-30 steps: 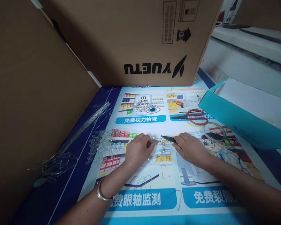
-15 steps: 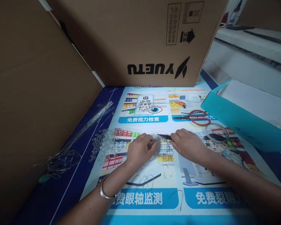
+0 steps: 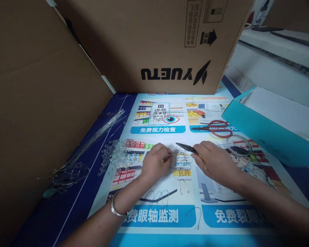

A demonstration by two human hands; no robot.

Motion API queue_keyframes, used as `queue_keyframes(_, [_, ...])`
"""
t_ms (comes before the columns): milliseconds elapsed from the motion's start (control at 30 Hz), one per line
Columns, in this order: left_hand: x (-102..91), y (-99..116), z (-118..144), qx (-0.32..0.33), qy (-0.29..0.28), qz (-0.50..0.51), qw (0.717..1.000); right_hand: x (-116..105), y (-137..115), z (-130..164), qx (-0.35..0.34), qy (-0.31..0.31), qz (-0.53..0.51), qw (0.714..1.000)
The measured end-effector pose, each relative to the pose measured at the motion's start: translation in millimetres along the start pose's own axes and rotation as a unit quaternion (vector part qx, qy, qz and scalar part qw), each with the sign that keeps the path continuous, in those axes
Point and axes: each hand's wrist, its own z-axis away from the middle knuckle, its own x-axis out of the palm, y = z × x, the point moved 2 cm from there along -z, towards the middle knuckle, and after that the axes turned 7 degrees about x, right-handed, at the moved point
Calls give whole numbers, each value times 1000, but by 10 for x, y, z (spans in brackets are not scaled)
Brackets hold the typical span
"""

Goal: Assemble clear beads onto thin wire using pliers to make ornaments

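Left hand (image 3: 156, 161) pinching thin wire (image 3: 179, 163) mid-bench; right hand (image 3: 216, 161) closed round pliers (image 3: 186, 148), tips just above. Risk: springy wire slipping, scattering clear beads (image 3: 118, 156) nearby.

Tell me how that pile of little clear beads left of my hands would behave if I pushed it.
The clear beads look small, rounded and loose, so they would probably scatter and roll rather than slide together. The glossy poster under them likely offers little friction. They seem light, so even a brush from the left hand might shift them.
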Motion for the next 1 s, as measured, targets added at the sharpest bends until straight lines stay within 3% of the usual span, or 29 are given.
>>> queue_keyframes(200, [-124,184,-43,151,-147,-103,972,104,185,-29,42,-5,-26,999])
queue_keyframes(333, [-153,278,-151,235,-192,-178,936,163,280,-41,58,-16,-48,997])
queue_keyframes(533, [-108,356,-339,354,-247,-197,880,183,276,-42,62,-5,-74,995])
queue_keyframes(700, [-100,325,-429,371,-281,-164,870,184,277,-43,61,-6,-84,995])
queue_keyframes(1000, [-256,305,-497,291,-287,-54,911,194,298,-49,64,-8,-92,994])
